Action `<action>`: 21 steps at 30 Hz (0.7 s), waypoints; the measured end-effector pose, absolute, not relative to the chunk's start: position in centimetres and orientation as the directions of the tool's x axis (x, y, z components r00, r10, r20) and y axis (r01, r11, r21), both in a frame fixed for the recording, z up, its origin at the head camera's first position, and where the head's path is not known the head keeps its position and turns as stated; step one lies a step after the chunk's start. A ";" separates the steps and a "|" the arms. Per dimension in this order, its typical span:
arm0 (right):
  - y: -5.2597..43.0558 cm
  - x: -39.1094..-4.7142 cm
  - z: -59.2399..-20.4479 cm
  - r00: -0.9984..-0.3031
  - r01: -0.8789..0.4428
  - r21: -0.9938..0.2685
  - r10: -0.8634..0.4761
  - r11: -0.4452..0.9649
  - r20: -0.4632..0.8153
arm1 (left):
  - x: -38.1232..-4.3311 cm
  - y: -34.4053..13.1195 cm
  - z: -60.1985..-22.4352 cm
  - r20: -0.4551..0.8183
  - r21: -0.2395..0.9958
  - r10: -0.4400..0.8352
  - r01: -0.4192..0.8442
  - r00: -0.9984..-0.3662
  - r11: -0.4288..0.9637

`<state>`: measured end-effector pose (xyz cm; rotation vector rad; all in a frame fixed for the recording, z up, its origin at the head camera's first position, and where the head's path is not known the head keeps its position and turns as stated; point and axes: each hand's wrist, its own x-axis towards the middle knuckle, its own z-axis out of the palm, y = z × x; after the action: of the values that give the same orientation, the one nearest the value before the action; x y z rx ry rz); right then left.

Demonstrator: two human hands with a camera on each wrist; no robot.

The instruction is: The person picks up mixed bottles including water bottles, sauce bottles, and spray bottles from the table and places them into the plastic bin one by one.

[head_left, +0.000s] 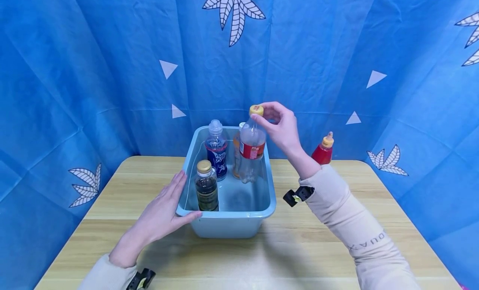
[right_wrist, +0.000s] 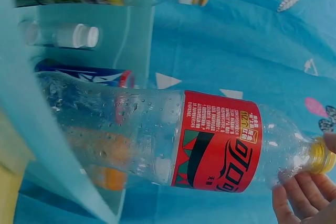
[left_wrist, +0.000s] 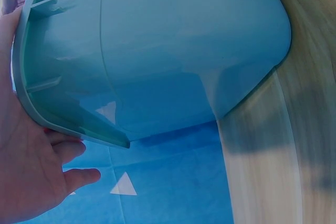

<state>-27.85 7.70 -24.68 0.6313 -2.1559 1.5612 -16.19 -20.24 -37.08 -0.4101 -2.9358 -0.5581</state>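
Observation:
My right hand (head_left: 282, 124) pinches the yellow cap and neck of a clear plastic soda bottle (right_wrist: 215, 142) with a red label. The bottle hangs upright over the right side of a light blue plastic tub (head_left: 235, 214), its lower end inside the rim in the head view. On the tub's near left corner rests my left hand (head_left: 161, 213), fingers extended along the left rim and thumb on the front rim. Inside stand a dark bottle with a gold cap (head_left: 207, 190), a blue-labelled bottle (head_left: 217, 155) and an orange bottle (head_left: 236, 157), partly hidden by the soda bottle.
A red squeeze bottle (head_left: 322, 153) with an orange cap stands on the wooden table (head_left: 299, 248) behind my right forearm. The right wrist view also shows a small clear bottle (right_wrist: 63, 34) in the tub. Blue patterned cloth (head_left: 310, 53) hangs around the table.

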 end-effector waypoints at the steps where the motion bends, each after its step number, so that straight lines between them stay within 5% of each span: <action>1: 7.7 -27.9 -24.9 -0.818 -0.573 -0.773 -0.126 0.272 0.562 | -16.2 -20.2 -37.1 0.172 0.342 0.241 0.288 -0.955 0.895; 21: 7.4 -28.7 -29.0 -0.858 -0.514 -0.804 -0.179 0.300 0.482 | -16.1 -20.1 -37.0 0.179 0.342 0.235 0.285 -0.955 0.895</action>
<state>-28.73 7.45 -29.04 0.6282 -2.2714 1.5775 -16.08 -20.12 -37.03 -0.4034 -2.9285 -0.5592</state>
